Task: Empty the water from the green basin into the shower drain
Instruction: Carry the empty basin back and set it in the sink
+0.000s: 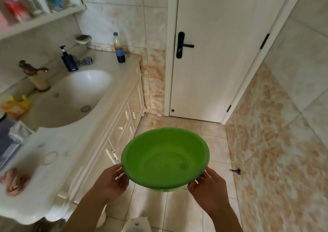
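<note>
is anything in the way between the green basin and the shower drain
Cannot tell: no shower drain shows in this view. The green basin is held by its rim in the left hand and right hand over bare floor tiles. Ahead is only a closed door; the vanity runs along the left.

Both bare forearms reach forward and slightly inward from the bottom of the view. The left hand point(111, 182) is curled, its fingers bent against the near-left rim of the green basin point(165, 158), thumb side up by the rim's edge. The right hand point(206, 185) mirrors it at the near-right rim, fingers wrapped under the edge and the back of the hand facing the camera. The 2 hands are well apart.
</note>
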